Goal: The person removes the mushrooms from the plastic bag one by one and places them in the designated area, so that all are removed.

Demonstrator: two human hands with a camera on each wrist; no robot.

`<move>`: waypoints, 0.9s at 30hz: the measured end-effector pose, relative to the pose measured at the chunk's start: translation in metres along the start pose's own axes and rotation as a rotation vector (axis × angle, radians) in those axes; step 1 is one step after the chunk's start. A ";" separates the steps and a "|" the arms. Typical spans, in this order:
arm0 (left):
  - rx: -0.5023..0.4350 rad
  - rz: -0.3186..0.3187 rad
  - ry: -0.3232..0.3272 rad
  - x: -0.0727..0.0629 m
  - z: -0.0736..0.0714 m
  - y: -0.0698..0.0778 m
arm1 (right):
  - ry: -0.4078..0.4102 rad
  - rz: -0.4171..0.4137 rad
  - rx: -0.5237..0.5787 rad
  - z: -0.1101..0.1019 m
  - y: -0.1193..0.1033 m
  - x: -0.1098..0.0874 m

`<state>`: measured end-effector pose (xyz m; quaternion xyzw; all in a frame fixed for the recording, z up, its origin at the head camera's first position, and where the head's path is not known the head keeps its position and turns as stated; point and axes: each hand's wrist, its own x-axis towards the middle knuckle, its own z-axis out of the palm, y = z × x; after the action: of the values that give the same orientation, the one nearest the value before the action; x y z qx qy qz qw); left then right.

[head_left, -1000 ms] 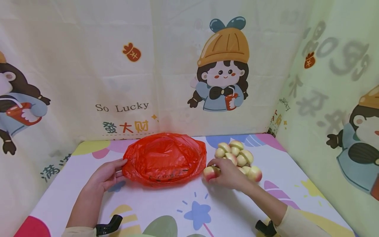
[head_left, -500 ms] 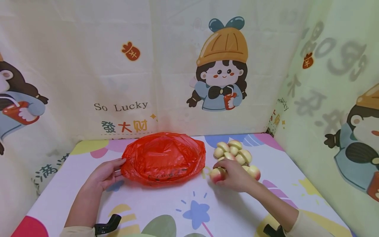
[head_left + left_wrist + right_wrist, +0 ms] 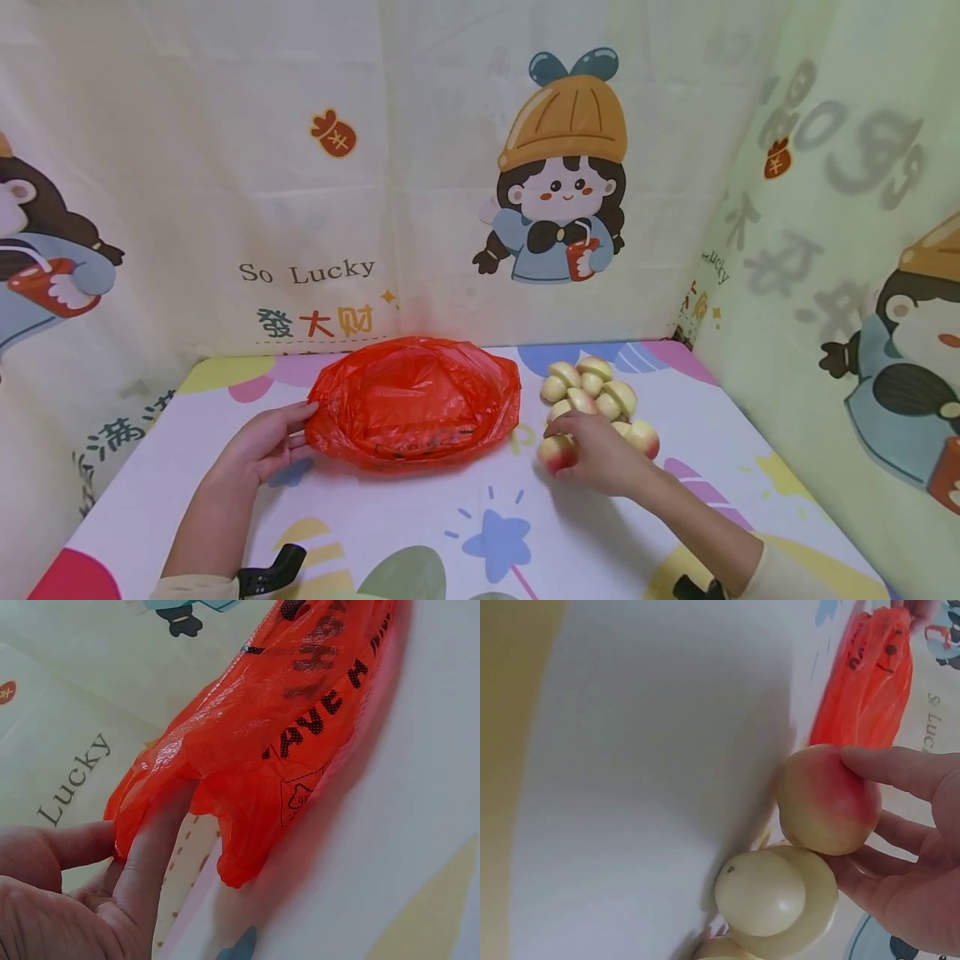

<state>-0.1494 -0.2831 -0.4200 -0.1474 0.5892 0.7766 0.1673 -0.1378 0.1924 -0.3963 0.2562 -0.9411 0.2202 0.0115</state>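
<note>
A red plastic bag (image 3: pixel 427 408) lies on the table with its wide mouth open; black print shows on its side in the left wrist view. My left hand (image 3: pixel 266 442) pinches the bag's left edge, one finger (image 3: pixel 154 855) laid along the film. Between thumb and fingers my right hand (image 3: pixel 603 458) grips a round yellowish piece with a pink-red blush (image 3: pixel 829 799), to the right of the bag. Right beside it is a pale mushroom-shaped piece (image 3: pixel 761 892) with a rounded stem. Several similar mushroom-shaped pieces (image 3: pixel 618 400) sit clustered behind that hand, partly hidden by it.
The table (image 3: pixel 420 517) wears a white cover with coloured prints. A cream cloth (image 3: pixel 435 183) with cartoon figures hangs behind it, and another patterned cloth (image 3: pixel 795 275) stands along the right side.
My right hand has drawn slightly right and nearer with the blushed piece, away from the bag and closer to the cluster. My left hand and the bag have stayed put.
</note>
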 end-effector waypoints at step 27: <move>-0.013 0.012 -0.010 0.000 0.000 0.000 | 0.003 0.012 -0.111 0.004 -0.007 -0.002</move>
<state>-0.1490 -0.2828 -0.4196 -0.1411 0.5844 0.7820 0.1645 -0.1322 0.1869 -0.3971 0.2493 -0.9534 0.1681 0.0257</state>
